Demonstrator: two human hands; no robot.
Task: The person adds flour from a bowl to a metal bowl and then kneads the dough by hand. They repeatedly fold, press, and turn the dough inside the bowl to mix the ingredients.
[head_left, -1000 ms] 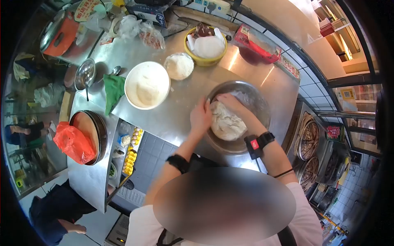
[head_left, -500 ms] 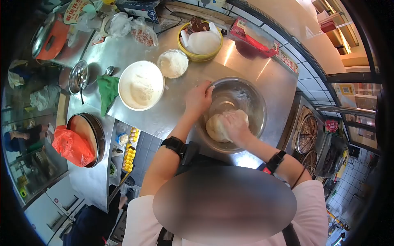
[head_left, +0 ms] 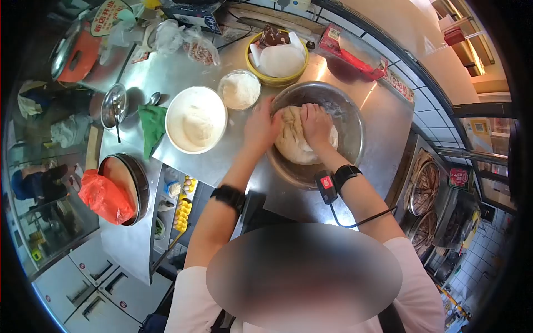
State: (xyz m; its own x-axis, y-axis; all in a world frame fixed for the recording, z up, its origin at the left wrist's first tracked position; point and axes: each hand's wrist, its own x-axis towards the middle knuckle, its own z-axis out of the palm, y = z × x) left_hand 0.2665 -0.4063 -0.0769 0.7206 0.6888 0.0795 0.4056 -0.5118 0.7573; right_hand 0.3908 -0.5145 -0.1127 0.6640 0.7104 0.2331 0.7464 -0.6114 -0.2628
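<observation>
A large pale lump of dough (head_left: 291, 141), folded and creased on top, lies in a wide metal mixing bowl (head_left: 351, 158). My right hand (head_left: 316, 126) presses on the dough, its fingers laid together and bent over the dough's far part. At the bowl's left rim is my left hand (head_left: 262, 127), wrapped over the edge with the thumb on the inner side. Left of the bowl stand a white tub (head_left: 195, 119) with flour inside and a smaller bowl of white flour (head_left: 240, 90).
Behind the mixing bowl sits a yellow basin (head_left: 251, 65) holding bagged items. A green cloth (head_left: 151, 127), a metal bowl (head_left: 114, 105) and a red plastic bag (head_left: 105, 197) are to the left. Egg trays (head_left: 182, 213) sit below the counter. A tiled wall runs along the right.
The dough has been stretched and folded towards the far side of the bowl. My right hand has moved away from me with it. My left hand stays at the rim.
</observation>
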